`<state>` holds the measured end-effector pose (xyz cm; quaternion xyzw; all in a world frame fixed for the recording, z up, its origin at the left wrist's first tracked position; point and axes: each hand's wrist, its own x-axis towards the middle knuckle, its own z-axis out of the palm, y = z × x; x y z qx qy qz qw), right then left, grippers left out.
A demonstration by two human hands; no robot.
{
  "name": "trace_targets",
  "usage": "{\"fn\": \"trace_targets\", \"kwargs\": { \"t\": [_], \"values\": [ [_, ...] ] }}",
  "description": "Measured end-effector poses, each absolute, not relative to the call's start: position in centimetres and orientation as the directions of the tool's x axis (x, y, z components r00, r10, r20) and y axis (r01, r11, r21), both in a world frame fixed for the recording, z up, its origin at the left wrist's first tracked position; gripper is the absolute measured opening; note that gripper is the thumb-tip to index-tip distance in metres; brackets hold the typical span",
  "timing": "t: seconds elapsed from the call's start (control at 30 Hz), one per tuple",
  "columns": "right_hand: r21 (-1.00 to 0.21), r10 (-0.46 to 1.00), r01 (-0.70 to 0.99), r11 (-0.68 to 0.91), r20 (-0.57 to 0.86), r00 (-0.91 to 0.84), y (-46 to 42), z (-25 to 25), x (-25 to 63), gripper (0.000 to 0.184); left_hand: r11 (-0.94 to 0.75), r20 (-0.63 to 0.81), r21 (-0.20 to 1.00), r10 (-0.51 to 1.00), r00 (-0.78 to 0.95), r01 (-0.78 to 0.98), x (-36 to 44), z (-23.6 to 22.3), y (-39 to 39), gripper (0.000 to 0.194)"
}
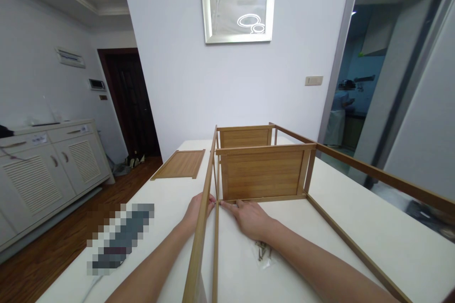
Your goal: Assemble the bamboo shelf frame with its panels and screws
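Observation:
A wooden frame [203,227] of long rails, with upright slatted panels, lies on the white table. Beyond the left rails, my left hand [197,209] has its fingers closed at the joint where the near panel [265,175] meets the lower rail [216,251]; a small piece, perhaps a screw, seems to be pinched there, too small to make out. From the inner side, my right hand [249,218] rests against the panel's bottom edge, index finger stretched to the same joint. A clear bag of screws [262,253] lies below my right forearm.
A loose wooden panel [181,163] lies flat at the table's left. Nearer, a blurred dark object [124,236] with a cable sits by the edge. The long right rail [384,175] runs toward me. A person [339,109] stands beyond the doorway.

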<state>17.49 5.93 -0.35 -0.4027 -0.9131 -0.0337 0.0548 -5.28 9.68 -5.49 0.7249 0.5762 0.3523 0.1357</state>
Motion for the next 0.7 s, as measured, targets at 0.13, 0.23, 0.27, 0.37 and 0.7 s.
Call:
{"fn": "trace_targets", "kwargs": {
  "t": [0.13, 0.23, 0.27, 0.37, 0.7],
  "values": [
    [-0.030, 0.747, 0.751, 0.659, 0.142, -0.650, 5.7, -0.2, 17.6, 0.048, -0.285, 0.363, 0.587, 0.929, 0.067, 0.758, -5.4, -5.5, 9.6, 0.017],
    [-0.086, 0.767, 0.766, 0.637, 0.164, -0.620, 5.6, -0.4, 17.8, 0.037, -0.299, 0.357, 0.564, 0.929, 0.100, 0.769, -5.5, -5.7, 9.6, 0.016],
    [-0.097, 0.773, 0.770, 0.630, 0.171, -0.611, 5.6, -0.4, 17.8, 0.036, -0.305, 0.353, 0.559, 0.929, 0.112, 0.771, -5.5, -5.8, 9.7, 0.016],
    [-0.130, 0.793, 0.786, 0.605, 0.188, -0.579, 5.7, -0.7, 17.9, 0.036, -0.309, 0.348, 0.551, 0.930, 0.123, 0.775, -5.5, -5.8, 9.7, 0.016],
    [-0.246, 0.832, 0.795, 0.555, 0.195, -0.520, 6.4, -1.4, 18.3, 0.041, -0.280, 0.322, 0.580, 0.942, 0.101, 0.765, -5.4, -5.5, 9.4, 0.015]
  ]
}}
